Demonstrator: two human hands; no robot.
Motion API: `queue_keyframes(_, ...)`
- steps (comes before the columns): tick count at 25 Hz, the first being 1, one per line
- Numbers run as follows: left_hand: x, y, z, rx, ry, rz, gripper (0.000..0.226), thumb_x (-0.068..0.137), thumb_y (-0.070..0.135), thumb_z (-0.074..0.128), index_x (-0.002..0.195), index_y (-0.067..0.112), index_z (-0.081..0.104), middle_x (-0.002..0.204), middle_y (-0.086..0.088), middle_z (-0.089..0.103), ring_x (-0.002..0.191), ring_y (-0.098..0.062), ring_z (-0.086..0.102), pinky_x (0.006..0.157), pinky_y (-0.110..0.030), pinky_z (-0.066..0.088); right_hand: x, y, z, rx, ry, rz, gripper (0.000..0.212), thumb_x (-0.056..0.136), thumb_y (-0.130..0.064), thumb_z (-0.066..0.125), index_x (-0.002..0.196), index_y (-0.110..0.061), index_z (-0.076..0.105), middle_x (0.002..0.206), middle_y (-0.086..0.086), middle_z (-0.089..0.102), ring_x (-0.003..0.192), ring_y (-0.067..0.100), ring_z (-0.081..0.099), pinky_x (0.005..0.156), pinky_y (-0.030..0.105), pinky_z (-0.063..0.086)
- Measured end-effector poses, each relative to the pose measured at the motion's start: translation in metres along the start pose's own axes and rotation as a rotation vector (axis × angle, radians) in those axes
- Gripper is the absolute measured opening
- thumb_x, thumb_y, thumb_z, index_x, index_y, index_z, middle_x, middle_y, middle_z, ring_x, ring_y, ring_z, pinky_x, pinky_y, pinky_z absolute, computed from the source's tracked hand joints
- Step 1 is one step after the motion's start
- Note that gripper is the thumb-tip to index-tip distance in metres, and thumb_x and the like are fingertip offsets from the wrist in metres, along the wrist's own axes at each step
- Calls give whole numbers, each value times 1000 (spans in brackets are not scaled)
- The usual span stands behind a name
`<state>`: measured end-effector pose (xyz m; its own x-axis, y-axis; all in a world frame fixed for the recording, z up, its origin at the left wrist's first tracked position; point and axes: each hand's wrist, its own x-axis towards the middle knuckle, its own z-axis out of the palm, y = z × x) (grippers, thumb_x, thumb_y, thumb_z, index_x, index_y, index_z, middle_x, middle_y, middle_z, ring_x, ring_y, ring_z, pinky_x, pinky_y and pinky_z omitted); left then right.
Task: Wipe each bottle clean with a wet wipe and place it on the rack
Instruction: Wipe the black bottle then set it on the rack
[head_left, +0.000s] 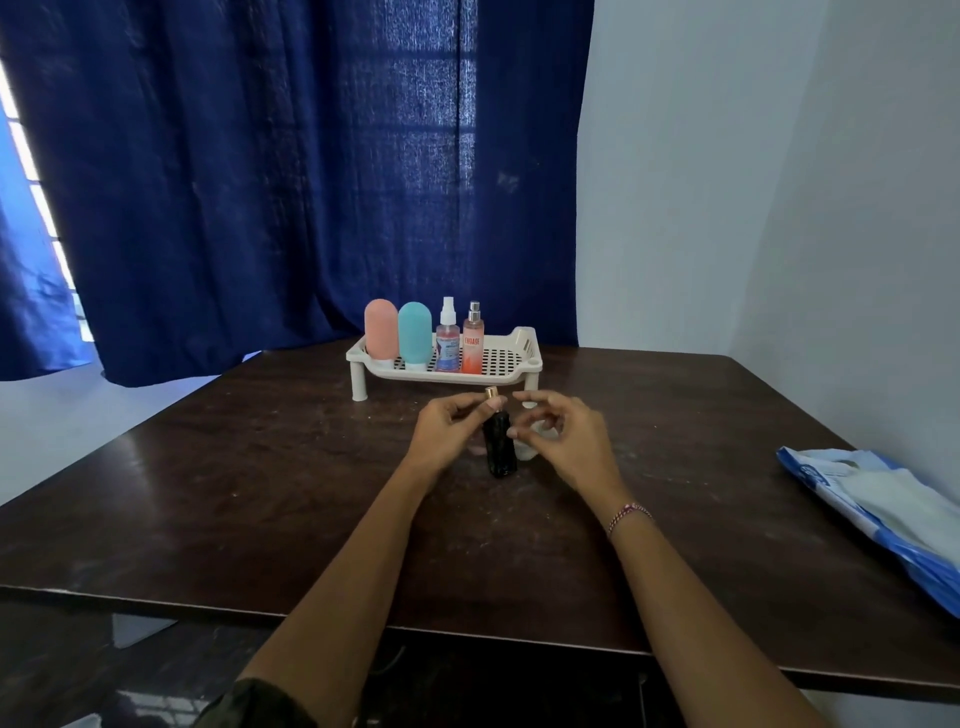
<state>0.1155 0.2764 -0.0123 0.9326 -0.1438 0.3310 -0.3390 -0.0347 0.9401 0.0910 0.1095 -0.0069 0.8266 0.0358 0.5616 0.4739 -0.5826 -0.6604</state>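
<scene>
My left hand (452, 428) pinches the black bottle (500, 447) just under its gold cap (491, 392). The bottle stands on the bench (234, 493), in front of the rack (511, 358). My right hand (563, 439) is loosely curled just beside it, over something pale and blurred, maybe a wet wipe; I cannot tell whether I grip it. The bottle is tall, narrow and held only at the top, so a hard sideways rub could tip it or twist it loose. 4 bottles fill the rack's left part, and a careless placing could topple the orange spray bottle (472, 343) nearest the free space.
</scene>
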Motion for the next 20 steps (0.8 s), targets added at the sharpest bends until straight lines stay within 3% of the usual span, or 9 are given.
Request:
queue_keyframes(2, 1, 0, 1, 27, 8, 1, 18, 88, 23, 63, 104, 18, 70, 104, -2, 71, 97, -13, 65, 70, -31, 58, 1, 0, -6, 75, 163, 77, 23, 85, -24, 64, 107, -19, 66, 96, -4, 68, 83, -2, 56, 70, 8, 43)
queue_keyframes(4, 1, 0, 0, 51, 13, 5, 18, 87, 24, 63, 102, 17, 70, 104, -1, 71, 97, -10, 65, 74, -25, 56, 2, 6, -7, -59, 266, 129, 21, 91, -23, 56, 107, -14, 67, 99, 2, 65, 78, 1, 53, 68, 10, 40)
queue_keyframes(9, 2, -1, 2, 50, -5, 5, 24, 85, 27, 65, 105, 14, 70, 102, -1, 71, 95, -11, 66, 71, -25, 56, 0, 16, 4, -390, 19, 150, 30, 89, -32, 58, 107, -10, 67, 103, 7, 55, 95, 17, 52, 79, 26, 45)
queue_keyframes(13, 3, -2, 2, 42, -11, 12, 22, 84, 27, 66, 102, 16, 70, 101, 0, 72, 94, -12, 67, 70, -25, 56, 1, 19, 3, -429, -95, 176, 22, 79, -26, 71, 97, -13, 69, 100, 5, 62, 87, 14, 56, 73, 22, 44)
queue_keyframes(15, 4, -2, 2, 41, -10, 14, 23, 84, 27, 67, 103, 15, 70, 101, -2, 72, 94, -13, 67, 70, -25, 56, 1, 18, 2, -354, -87, 211, 13, 79, -22, 71, 90, -15, 67, 96, 2, 65, 84, 11, 57, 75, 23, 47)
queue_keyframes(17, 4, -3, 2, 38, -12, 14, 25, 84, 26, 67, 105, 13, 70, 102, -3, 72, 95, -15, 67, 72, -31, 57, 2, 16, -1, -186, 58, 264, 5, 83, -20, 67, 85, -20, 63, 94, -2, 67, 81, 7, 58, 74, 24, 51)
queue_keyframes(20, 5, -3, 2, 55, -12, 19, 27, 84, 27, 67, 107, 11, 69, 103, -3, 71, 96, -14, 66, 73, -31, 57, 4, 14, -9, 88, 251, 356, 9, 85, -27, 64, 83, -21, 58, 95, 1, 66, 81, 9, 59, 70, 24, 51)
